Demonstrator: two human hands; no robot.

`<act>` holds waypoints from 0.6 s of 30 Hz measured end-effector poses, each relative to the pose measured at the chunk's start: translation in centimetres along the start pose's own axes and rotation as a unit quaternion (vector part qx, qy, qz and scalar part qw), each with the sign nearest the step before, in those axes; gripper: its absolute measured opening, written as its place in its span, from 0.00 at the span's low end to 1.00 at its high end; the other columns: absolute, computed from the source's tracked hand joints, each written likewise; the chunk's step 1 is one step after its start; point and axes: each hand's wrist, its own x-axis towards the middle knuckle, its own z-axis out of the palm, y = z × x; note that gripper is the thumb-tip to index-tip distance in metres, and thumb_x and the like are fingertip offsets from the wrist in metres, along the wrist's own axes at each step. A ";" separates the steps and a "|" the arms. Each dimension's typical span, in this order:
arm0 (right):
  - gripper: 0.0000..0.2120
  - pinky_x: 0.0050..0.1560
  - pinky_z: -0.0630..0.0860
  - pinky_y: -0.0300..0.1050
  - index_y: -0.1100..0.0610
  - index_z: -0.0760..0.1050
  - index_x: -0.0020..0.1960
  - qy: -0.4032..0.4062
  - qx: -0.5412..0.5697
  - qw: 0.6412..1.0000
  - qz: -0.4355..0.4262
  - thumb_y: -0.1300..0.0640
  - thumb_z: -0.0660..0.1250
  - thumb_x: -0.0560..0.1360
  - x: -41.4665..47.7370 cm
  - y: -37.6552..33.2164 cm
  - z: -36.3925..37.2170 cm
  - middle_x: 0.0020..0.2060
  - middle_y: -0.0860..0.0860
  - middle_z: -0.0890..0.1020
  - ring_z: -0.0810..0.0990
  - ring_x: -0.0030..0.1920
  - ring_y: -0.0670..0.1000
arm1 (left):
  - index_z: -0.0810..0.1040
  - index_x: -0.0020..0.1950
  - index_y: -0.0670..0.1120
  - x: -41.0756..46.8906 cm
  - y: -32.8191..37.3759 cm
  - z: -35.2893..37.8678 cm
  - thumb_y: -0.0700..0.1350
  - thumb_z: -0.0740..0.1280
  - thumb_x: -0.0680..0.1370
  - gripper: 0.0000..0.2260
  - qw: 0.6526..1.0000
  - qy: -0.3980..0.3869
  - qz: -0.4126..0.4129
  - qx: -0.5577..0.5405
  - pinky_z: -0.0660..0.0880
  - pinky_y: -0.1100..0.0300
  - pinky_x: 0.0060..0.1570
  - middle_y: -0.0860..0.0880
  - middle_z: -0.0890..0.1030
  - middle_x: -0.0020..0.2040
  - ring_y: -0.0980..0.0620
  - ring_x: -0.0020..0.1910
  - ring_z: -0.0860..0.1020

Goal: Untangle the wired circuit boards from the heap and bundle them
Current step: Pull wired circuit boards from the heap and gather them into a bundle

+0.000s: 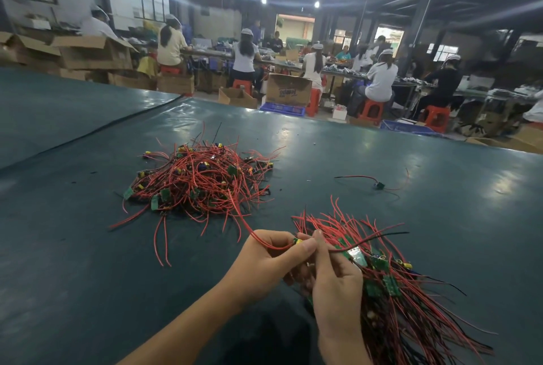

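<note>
On my feed the left hand (264, 264) has thumb and fingers pinched tight on one board (298, 241). Its red wire (249, 226) runs back up into the heap (202, 179), which sits further out on the table (88, 276). Right hand (335, 285) is curled round the bundle (396, 291), fingertips right up against the left hand's, and a stray board (377, 185) lies well off to the right.

Red-wired green boards (379, 276), red heap (202, 179), dark-teal table (88, 247).
</note>
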 end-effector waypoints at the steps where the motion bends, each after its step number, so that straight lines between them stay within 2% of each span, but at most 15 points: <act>1: 0.16 0.35 0.80 0.38 0.60 0.85 0.37 -0.001 -0.009 1.000 -0.004 0.57 0.64 0.77 0.1 0.0 -0.2 0.36 0.57 0.86 0.86 0.38 0.51 | 0.75 0.34 0.31 0.0 0.0 0.0 0.49 0.70 0.74 0.21 1.000 -0.003 -0.001 0.003 0.69 0.56 0.33 0.42 0.75 0.30 0.49 0.31 0.72; 2: 0.16 0.37 0.81 0.38 0.60 0.85 0.39 0.001 -0.015 1.000 -0.005 0.56 0.63 0.78 0.2 0.0 -0.3 0.36 0.58 0.86 0.86 0.39 0.52 | 0.75 0.34 0.31 -0.1 0.0 0.1 0.50 0.70 0.74 0.21 1.000 -0.004 -0.002 0.007 0.69 0.56 0.33 0.42 0.75 0.30 0.49 0.31 0.71; 4: 0.20 0.36 0.81 0.40 0.61 0.85 0.38 0.011 -0.027 1.000 0.000 0.53 0.60 0.80 0.5 -0.1 -0.7 0.35 0.58 0.85 0.85 0.37 0.54 | 0.79 0.30 0.39 0.0 0.1 0.2 0.50 0.70 0.73 0.17 1.000 0.004 -0.007 0.011 0.71 0.59 0.31 0.44 0.77 0.28 0.50 0.28 0.73; 6: 0.23 0.29 0.77 0.38 0.58 0.86 0.38 0.025 -0.045 0.999 0.003 0.50 0.58 0.81 0.8 -0.3 -1.2 0.27 0.53 0.82 0.80 0.28 0.50 | 0.80 0.28 0.45 0.2 0.3 -0.1 0.49 0.70 0.72 0.14 1.000 0.021 -0.012 0.006 0.72 0.63 0.29 0.45 0.78 0.26 0.52 0.24 0.75; 7: 0.23 0.25 0.72 0.37 0.56 0.86 0.39 0.038 -0.048 0.998 0.006 0.49 0.58 0.81 1.0 -0.6 -1.5 0.23 0.50 0.76 0.74 0.23 0.47 | 0.80 0.27 0.46 0.3 0.5 -0.3 0.48 0.70 0.72 0.14 1.000 0.027 -0.012 0.002 0.72 0.63 0.28 0.44 0.78 0.26 0.52 0.23 0.75; 9: 0.23 0.24 0.65 0.37 0.56 0.86 0.39 0.067 -0.028 0.997 0.019 0.48 0.58 0.82 1.5 -1.1 -2.5 0.20 0.47 0.67 0.66 0.21 0.44 | 0.79 0.26 0.46 0.5 0.8 -0.8 0.47 0.69 0.71 0.14 0.999 0.032 -0.006 -0.007 0.71 0.64 0.26 0.45 0.78 0.26 0.53 0.21 0.75; 12: 0.23 0.23 0.66 0.37 0.57 0.86 0.39 0.093 -0.013 0.995 0.017 0.48 0.58 0.81 1.9 -1.7 -3.1 0.20 0.48 0.66 0.65 0.21 0.45 | 0.79 0.26 0.46 0.6 1.1 -1.2 0.47 0.70 0.71 0.14 1.000 0.027 -0.004 -0.010 0.71 0.65 0.25 0.46 0.78 0.25 0.54 0.21 0.75; 14: 0.23 0.22 0.68 0.37 0.56 0.86 0.38 0.101 -0.007 0.995 0.018 0.47 0.59 0.81 1.8 -2.0 -2.9 0.20 0.49 0.67 0.67 0.21 0.46 | 0.80 0.27 0.46 0.6 1.1 -1.3 0.49 0.71 0.71 0.13 1.000 0.026 -0.008 -0.012 0.71 0.64 0.26 0.43 0.78 0.26 0.53 0.22 0.75; 18: 0.29 0.22 0.70 0.28 0.34 0.81 0.29 0.097 -0.012 0.995 -0.011 0.48 0.54 0.83 1.2 -2.2 -2.4 0.19 0.39 0.75 0.73 0.21 0.36 | 0.83 0.35 0.45 0.6 1.0 -1.2 0.56 0.75 0.69 0.14 0.998 0.051 -0.041 -0.021 0.72 0.64 0.28 0.45 0.81 0.31 0.52 0.29 0.78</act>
